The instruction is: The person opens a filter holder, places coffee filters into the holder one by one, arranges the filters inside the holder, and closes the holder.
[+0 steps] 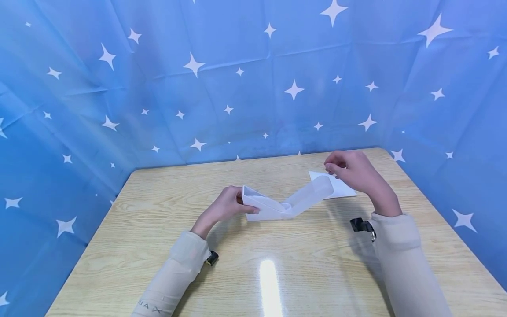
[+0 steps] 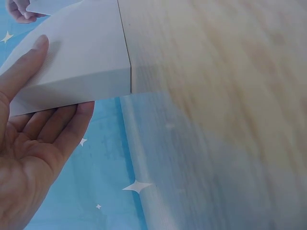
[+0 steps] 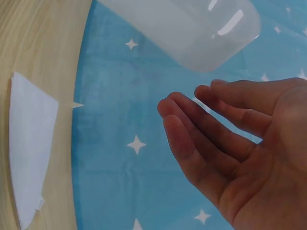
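Note:
My left hand (image 1: 229,203) grips a slim white box-like case (image 1: 263,211) at its left end. In the left wrist view the thumb lies on the broad face of the case (image 2: 81,52) and the fingers lie underneath. A translucent flap (image 1: 310,196) with a rounded end slants up and right from the right end of the case. My right hand (image 1: 352,171) hovers past the flap's tip with loosely bent fingers. In the right wrist view a gap separates its fingertips (image 3: 180,139) from the translucent flap (image 3: 211,40), and the hand holds nothing.
A flat white sheet, perhaps folded paper (image 1: 342,189), lies on the wooden table (image 1: 222,273) below the right hand. A blue curtain with white stars (image 1: 237,88) hangs behind and beside the table. Dark straps with small devices (image 1: 361,225) sit at the wrists.

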Tool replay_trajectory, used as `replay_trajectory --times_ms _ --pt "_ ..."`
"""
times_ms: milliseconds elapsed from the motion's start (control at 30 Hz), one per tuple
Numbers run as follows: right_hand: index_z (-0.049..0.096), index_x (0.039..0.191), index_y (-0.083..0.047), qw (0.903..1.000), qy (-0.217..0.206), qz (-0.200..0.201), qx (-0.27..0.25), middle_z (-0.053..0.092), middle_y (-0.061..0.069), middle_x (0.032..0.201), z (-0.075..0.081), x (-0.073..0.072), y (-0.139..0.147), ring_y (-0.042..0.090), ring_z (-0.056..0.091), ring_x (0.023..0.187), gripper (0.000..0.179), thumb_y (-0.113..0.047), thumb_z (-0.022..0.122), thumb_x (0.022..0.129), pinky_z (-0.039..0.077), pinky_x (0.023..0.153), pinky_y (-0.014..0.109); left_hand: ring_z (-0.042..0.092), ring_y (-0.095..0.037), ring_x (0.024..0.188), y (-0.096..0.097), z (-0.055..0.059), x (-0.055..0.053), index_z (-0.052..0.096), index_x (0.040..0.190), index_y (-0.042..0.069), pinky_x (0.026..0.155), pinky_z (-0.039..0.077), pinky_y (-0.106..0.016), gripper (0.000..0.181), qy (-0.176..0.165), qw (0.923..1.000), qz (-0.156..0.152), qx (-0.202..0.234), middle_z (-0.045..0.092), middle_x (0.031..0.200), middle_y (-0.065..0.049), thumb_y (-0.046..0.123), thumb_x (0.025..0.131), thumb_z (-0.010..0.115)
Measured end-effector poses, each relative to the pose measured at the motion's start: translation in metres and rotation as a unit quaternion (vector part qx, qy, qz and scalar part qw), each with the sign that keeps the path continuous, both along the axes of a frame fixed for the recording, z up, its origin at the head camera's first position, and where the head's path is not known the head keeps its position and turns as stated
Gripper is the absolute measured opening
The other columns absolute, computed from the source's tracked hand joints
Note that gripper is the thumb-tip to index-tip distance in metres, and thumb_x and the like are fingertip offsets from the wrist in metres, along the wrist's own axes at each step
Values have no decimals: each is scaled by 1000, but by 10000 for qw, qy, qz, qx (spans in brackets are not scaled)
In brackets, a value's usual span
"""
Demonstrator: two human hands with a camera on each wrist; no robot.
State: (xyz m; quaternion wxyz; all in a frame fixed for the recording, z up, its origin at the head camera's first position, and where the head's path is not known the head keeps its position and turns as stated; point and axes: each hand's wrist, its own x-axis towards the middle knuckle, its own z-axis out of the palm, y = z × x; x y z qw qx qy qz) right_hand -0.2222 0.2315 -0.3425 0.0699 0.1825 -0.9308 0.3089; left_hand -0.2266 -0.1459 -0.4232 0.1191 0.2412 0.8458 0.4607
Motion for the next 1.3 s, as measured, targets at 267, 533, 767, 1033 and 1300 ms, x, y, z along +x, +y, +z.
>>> replay_trajectory --times_ms 267,533,767,1033,1300 --pt "72 108 -3 9994 -99 -247 200 75 12 93 -12 -7 7 18 65 77 17 -15 61 104 50 73 36 73 -12 81 0 0 1 77 112 13 67 54 -27 33 3 10000 -25 8 80 102 -4 24 83 89" --pt "71 113 -3 9964 -650 -447 319 75 19 102 -31 -17 17 24 65 82 21 -16 57 104 47 72 35 74 -11 83 0 -2 1 77 113 14 68 56 -27 33 35 10000 -8 2 79 103 -3 24 83 88" --pt "70 114 -1 9957 -710 -527 293 75 20 103 -43 -23 22 28 67 87 22 -16 58 104 49 72 37 74 -11 84 0 -1 1 77 113 16 69 57 -28 33 32 10000 -14 -11 80 103 -2 24 83 89" --pt "70 116 2 9892 -1080 -695 704 73 25 110 -53 -25 30 37 68 97 27 -20 59 102 53 76 45 74 -12 83 0 0 2 77 114 14 69 56 -27 34 0 10000 -25 34 80 103 -3 24 83 88" --pt "69 115 5 9831 -1287 -938 899 71 27 115 -66 -29 36 39 65 98 33 -24 63 100 51 78 49 73 -11 83 1 1 2 77 114 14 69 56 -27 35 -16 10000 1 38 79 104 -3 24 83 89"
